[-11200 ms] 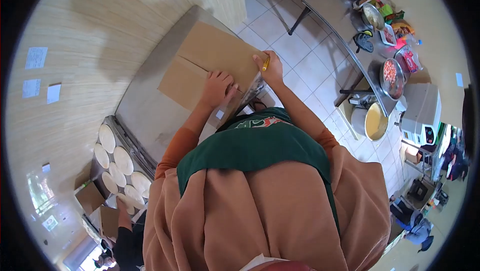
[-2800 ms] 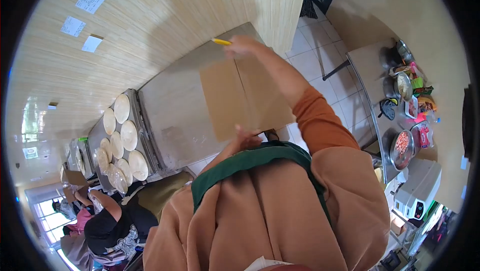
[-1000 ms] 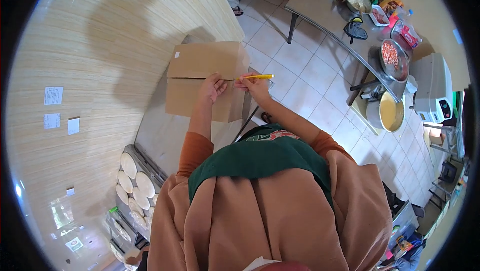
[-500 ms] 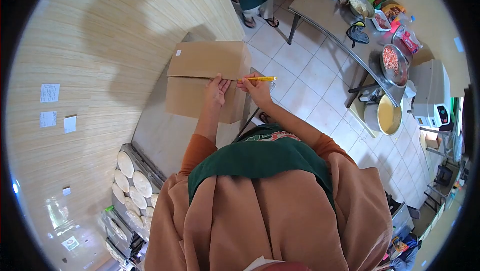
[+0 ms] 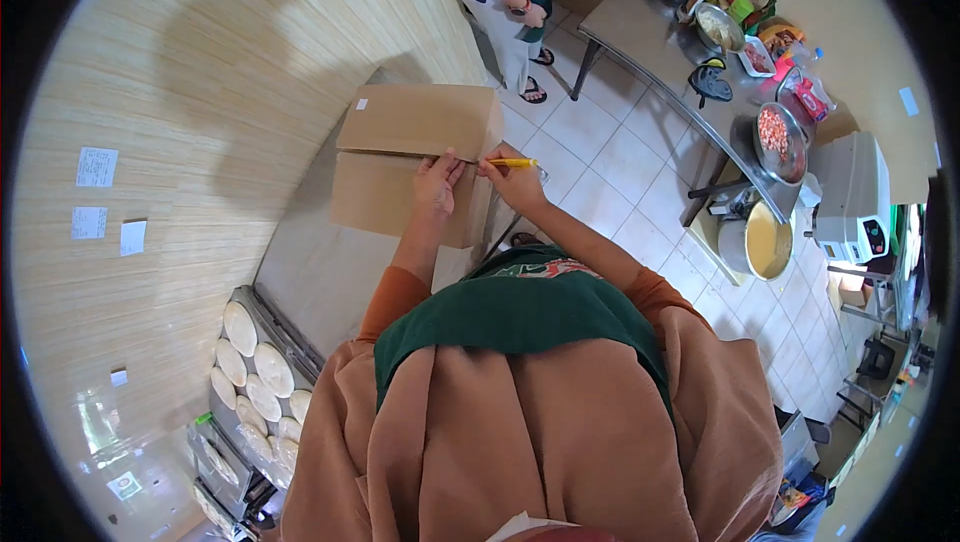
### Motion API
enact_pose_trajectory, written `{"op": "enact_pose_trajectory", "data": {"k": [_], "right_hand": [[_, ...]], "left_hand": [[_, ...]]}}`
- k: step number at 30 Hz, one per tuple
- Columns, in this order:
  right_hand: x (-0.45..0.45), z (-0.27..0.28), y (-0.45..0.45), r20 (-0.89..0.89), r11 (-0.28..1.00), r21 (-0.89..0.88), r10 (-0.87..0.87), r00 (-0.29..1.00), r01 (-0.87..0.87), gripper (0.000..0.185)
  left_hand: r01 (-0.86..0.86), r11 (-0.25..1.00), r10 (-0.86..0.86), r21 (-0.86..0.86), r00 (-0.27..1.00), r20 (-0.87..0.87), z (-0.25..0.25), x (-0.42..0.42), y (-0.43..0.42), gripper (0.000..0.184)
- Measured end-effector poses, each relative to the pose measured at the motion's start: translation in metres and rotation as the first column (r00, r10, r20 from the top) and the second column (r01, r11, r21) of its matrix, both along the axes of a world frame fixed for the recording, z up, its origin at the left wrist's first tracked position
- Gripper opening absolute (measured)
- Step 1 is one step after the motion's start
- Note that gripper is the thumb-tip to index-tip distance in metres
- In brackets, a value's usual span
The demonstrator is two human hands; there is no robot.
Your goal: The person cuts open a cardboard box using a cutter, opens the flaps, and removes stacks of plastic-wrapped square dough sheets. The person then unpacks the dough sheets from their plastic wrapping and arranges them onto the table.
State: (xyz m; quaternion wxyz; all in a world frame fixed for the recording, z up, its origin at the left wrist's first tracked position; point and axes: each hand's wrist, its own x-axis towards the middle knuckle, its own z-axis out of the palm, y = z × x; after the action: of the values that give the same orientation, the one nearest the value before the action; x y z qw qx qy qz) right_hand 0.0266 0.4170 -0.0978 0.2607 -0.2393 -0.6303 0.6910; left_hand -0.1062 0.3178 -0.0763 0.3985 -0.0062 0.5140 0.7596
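A closed cardboard box (image 5: 415,117) stands on the grey table, its top flaps meeting along a seam with a narrow gap. My left hand (image 5: 438,182) rests on the box top by the right end of the seam, its fingers spread. Beside it, at the box's right edge, my right hand (image 5: 512,185) is closed on a yellow cutter (image 5: 516,162), whose front end points at the seam. A small white label (image 5: 362,104) sticks to the upper left flap.
A person in white trousers (image 5: 500,32) stands beyond the box. Right, a table (image 5: 640,17) bears bowls, packets and a bowl of red pieces (image 5: 773,132); a pot (image 5: 768,242) stands below. Round pale discs (image 5: 262,397) lie lower left. Papers hang on the wall (image 5: 180,92).
The box has been turned and now stands closed, where earlier it lay flatter. The other person has come into view and moved closer. My right hand has shifted slightly left with the cutter.
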Motion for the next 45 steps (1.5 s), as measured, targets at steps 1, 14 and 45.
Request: {"op": "enact_pose_trajectory", "data": {"k": [1,14,45], "right_hand": [[0.0,0.0,0.001,-0.006,1.0,-0.023,0.005,1.0,-0.005,0.007],[0.033,0.028,0.028,-0.035,0.95,-0.275,-0.166,0.985,0.151,0.016],[0.01,0.011,-0.011,-0.053,0.932,-0.36,0.018,0.998,-0.036,0.015]], "left_hand": [[0.006,1.0,-0.006,-0.009,1.0,0.001,0.0,0.0,0.0,0.021],[0.016,1.0,-0.014,-0.004,0.75,-0.661,0.034,-0.001,-0.003,0.018],[0.214,0.53,-0.845,-0.821,0.051,-0.532,0.041,-0.027,0.003,0.021]]}}
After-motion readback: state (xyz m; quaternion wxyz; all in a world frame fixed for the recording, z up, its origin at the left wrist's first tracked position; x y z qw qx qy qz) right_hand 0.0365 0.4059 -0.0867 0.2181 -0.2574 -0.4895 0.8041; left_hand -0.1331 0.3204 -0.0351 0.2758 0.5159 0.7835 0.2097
